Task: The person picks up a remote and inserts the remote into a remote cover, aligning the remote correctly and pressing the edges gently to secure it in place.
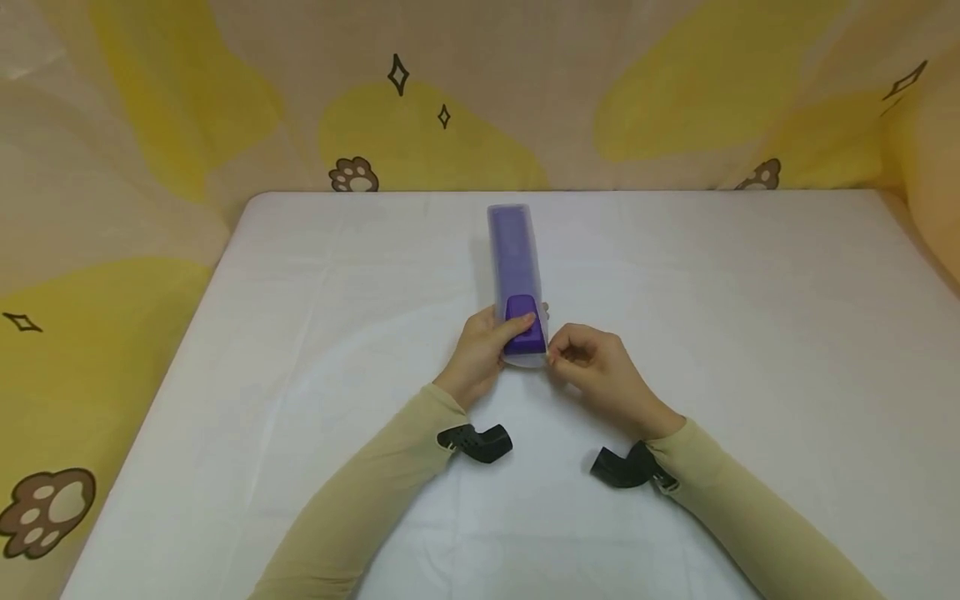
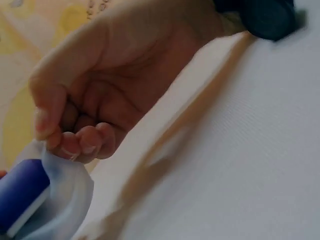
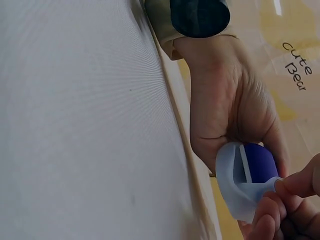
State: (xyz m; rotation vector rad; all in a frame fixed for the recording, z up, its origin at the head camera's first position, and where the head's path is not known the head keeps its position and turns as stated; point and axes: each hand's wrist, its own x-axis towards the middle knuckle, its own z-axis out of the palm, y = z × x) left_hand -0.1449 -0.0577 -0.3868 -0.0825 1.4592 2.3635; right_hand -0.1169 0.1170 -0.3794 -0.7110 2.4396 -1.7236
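Note:
A long, slim purple case (image 1: 513,254) in a frosted, see-through plastic sleeve (image 1: 527,361) stands out over the middle of the table, its far end pointing away from me. At its near end is a darker purple block (image 1: 522,333). My left hand (image 1: 474,354) grips this end, thumb across the dark block and fingers underneath. With thumb and index finger, my right hand (image 1: 600,367) pinches the right edge of the sleeve's near end. In the left wrist view the sleeve mouth (image 2: 72,200) gapes around the purple end; the right wrist view shows its rim (image 3: 230,187) drawn toward the pinching fingertips.
A white-covered table (image 1: 300,350) lies beneath both hands. Behind it and at the sides hangs a beige and yellow patterned cloth (image 1: 465,50). Black wrist mounts (image 1: 487,444) stick out from both sleeved forearms.

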